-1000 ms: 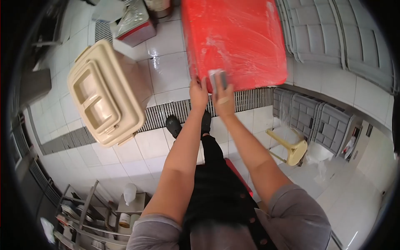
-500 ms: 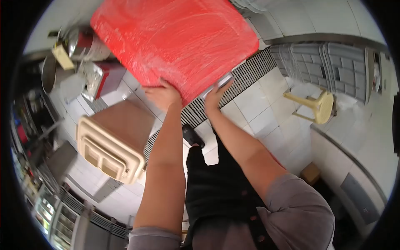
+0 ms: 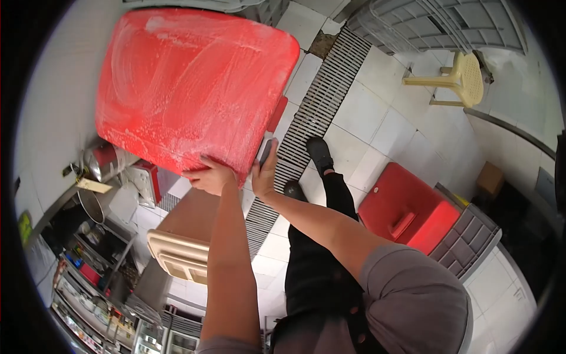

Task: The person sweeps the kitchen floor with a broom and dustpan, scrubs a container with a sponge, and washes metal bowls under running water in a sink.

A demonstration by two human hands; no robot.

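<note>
A large red plastic lid or panel (image 3: 194, 88), smeared with whitish suds, is tilted up in front of me. My left hand (image 3: 213, 177) grips its near edge, fingers lying over the sudsy face. My right hand (image 3: 265, 177) is closed round a grey-and-white piece (image 3: 266, 150) at the panel's right side. Whether that piece belongs to the panel or is separate, I cannot tell. A narrow red part (image 3: 277, 115) shows just beyond it. The panel's underside is hidden.
A beige bin (image 3: 180, 253) stands at left below the panel. To the right are a red container (image 3: 407, 206) with a handle, a grey crate (image 3: 466, 242) and a yellow stool (image 3: 466, 79). A slatted floor drain (image 3: 324, 88) crosses the white tiles. Metal pots (image 3: 103, 162) sit at left.
The red panel and both hands have shifted left in view, and the panel shows from a different angle. The red container and grey crate at right have come into view.
</note>
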